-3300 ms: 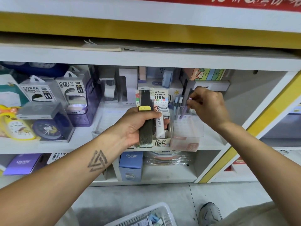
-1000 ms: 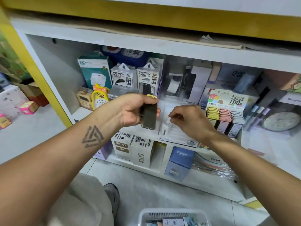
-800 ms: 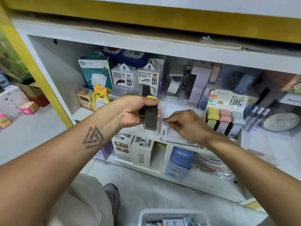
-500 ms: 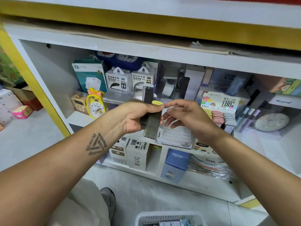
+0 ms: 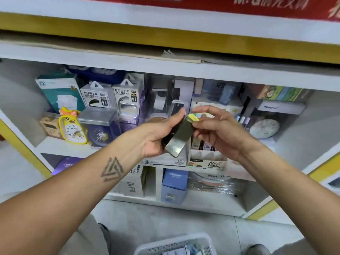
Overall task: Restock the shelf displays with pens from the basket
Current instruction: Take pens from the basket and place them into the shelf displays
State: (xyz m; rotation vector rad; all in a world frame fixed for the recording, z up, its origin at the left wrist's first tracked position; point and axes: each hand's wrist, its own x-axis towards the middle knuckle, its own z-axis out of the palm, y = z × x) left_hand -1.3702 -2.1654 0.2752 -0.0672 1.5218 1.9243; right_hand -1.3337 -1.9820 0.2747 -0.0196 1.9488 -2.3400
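A white shelf unit [image 5: 165, 69] with yellow edging fills the view, stocked on two levels. On the upper level, from the left, a teal box [image 5: 60, 92], two boxes marked POWER BANK [image 5: 112, 96], a yellow duck-shaped clock [image 5: 72, 126] and a round blue clock [image 5: 100, 135] are seen; further right a white round clock [image 5: 265, 128] is set behind clear plastic. A display carton marked 100 [image 5: 207, 161] is stood at the front edge of that level, just beside a white tray labelled 2B [image 5: 165, 161]. On the lower level a blue box marked CRUHRE [image 5: 173, 186] is stood upright.

On the floor, at the bottom of the view, the rim of a white mesh basket [image 5: 174, 242] is seen, with small packets inside it.

In front of the shelf, a dark flat pack of pens [image 5: 179, 138] with a yellow top is held tilted between both hands, its yellow end up and to the right, its lower end pointing down. The left hand [image 5: 158, 133] is wrapped around the pack's left side, thumb laid along its upper edge, so the pack is gripped. The right hand [image 5: 219, 131] is closed on the yellow top end, which is pinched between thumb and fingers. The pack is held clear of the shelf, in front of the tray and carton.
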